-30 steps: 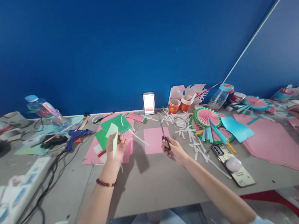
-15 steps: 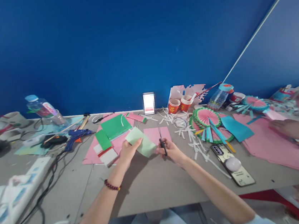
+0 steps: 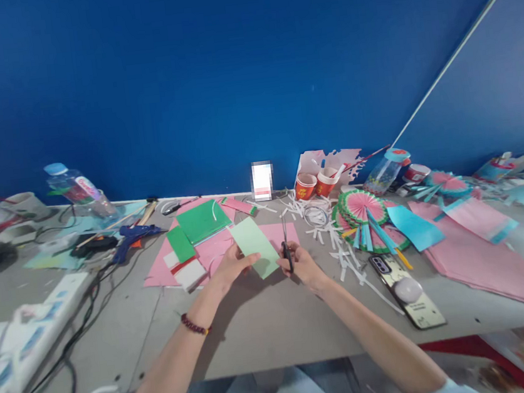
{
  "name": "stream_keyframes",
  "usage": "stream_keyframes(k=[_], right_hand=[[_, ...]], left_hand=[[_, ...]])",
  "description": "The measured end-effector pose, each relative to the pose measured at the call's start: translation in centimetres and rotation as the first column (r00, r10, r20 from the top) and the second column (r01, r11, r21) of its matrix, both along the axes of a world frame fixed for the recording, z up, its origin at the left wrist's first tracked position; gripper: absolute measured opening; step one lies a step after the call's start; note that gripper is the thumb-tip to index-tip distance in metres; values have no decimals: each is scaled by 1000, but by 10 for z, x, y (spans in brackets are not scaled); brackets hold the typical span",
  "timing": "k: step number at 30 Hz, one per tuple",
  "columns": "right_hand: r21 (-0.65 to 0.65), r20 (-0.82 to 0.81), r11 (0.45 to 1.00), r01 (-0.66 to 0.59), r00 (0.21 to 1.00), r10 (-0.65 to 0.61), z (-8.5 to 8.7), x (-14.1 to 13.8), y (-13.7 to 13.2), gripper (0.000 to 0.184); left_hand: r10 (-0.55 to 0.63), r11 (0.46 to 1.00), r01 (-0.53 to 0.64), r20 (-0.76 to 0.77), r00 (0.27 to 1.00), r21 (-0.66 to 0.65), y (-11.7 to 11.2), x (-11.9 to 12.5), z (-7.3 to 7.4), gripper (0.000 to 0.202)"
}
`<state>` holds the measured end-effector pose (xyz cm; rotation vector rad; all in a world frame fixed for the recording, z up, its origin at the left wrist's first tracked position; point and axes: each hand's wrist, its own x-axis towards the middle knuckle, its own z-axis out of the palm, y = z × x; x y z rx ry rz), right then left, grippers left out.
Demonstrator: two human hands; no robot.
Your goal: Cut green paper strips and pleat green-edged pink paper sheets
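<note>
My left hand [image 3: 233, 266] grips a light green sheet of paper [image 3: 257, 247] by its left edge, thumb on top. The sheet is tilted, raised over the grey table. In my right hand [image 3: 302, 266] is a pair of scissors [image 3: 287, 250] with black handles, blades pointing away from me. Fingers of that hand reach the sheet's lower right corner; whether they pinch it I cannot tell. Behind the sheet lies pink paper [image 3: 281, 234]. Left of my hands are green sheets [image 3: 203, 222] on more pink paper.
White paper strips [image 3: 339, 254] and a watermelon-coloured paper fan [image 3: 362, 210] lie to the right, near a phone [image 3: 410, 296]. Red paper cups [image 3: 305, 185] stand at the back. A blue glue gun [image 3: 134, 237], a bottle [image 3: 76, 187] and a power strip [image 3: 45, 328] occupy the left.
The light green sheet has turned more upright in my left hand, and its lower corner sits closer to my right hand. A co-worker's hands have left the right side.
</note>
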<state>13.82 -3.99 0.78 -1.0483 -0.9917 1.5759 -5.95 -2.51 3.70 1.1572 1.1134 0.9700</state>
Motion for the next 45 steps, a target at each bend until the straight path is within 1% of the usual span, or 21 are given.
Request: stream_keyframes(k=[2, 4, 6, 9, 12, 14, 16, 17, 18, 20, 22, 25, 28, 30, 32, 37, 43, 45], right_hand=[[2, -21, 1000, 29, 999, -29, 1, 1, 1, 47], [2, -38, 1000, 30, 999, -30, 2, 2, 2, 48], [-1, -40, 1000, 14, 999, -14, 4, 2, 1, 46], [-10, -3, 1000, -11, 1000, 11, 8, 2, -2, 43], [-29, 44, 994, -103, 994, 104, 11, 1, -5, 43], [-37, 63, 981, -191, 979, 193, 13, 1, -8, 43], [-41, 77, 966, -253, 964, 256, 14, 0, -10, 44], [-44, 84, 962, -269, 959, 272, 15, 0, -11, 45], [-46, 90, 960, -275, 956, 278, 15, 0, -11, 45], [-46, 99, 962, -269, 957, 272, 16, 0, -11, 47], [-47, 108, 965, -258, 959, 262, 16, 2, -10, 47], [-62, 124, 958, -279, 950, 285, 11, 4, -7, 48], [-62, 133, 943, -328, 933, 333, 8, 5, -7, 48], [-52, 143, 933, -357, 922, 361, 9, 5, -8, 48], [-50, 157, 923, -381, 910, 384, 13, 5, -11, 48], [-69, 225, 911, -406, 884, 411, 19, 4, -16, 48], [-57, 267, 927, -371, 889, 372, 18, 4, -16, 45], [-65, 273, 929, -365, 889, 368, 18, 3, -15, 43]], left_hand=[[-51, 999, 51, 18, 999, 17, 0, 2, -1, 49], [-49, 997, 47, 30, 998, 58, -1, 4, -3, 47], [-18, 993, 11, 58, 998, 117, -2, 5, -3, 46], [36, 979, -54, 92, 995, 196, -4, 5, 2, 46], [87, 966, -112, 115, 990, 235, -2, 1, 5, 48], [109, 966, -120, 62, 992, 227, 3, -4, 0, 52], [158, 963, -138, -71, 985, 232, 10, -8, -9, 50], [192, 957, -153, -146, 970, 245, 14, -10, -14, 47], [210, 950, -157, -180, 961, 270, 17, -11, -18, 44], [199, 949, -140, -189, 962, 283, 19, -11, -23, 39], [208, 945, -163, -136, 969, 284, 17, -9, -20, 39], [214, 933, -206, 6, 977, 295, 11, -6, -7, 44], [227, 933, -257, 144, 963, 253, 8, -5, 4, 52], [262, 927, -300, 184, 947, 224, 7, -6, 7, 53], [286, 919, -324, 187, 940, 224, 8, -7, 7, 52], [305, 898, -339, 159, 939, 281, 9, -9, 2, 49], [400, 864, -415, 114, 909, 286, 8, -9, 7, 48], [402, 863, -415, 105, 910, 287, 8, -9, 8, 49]])
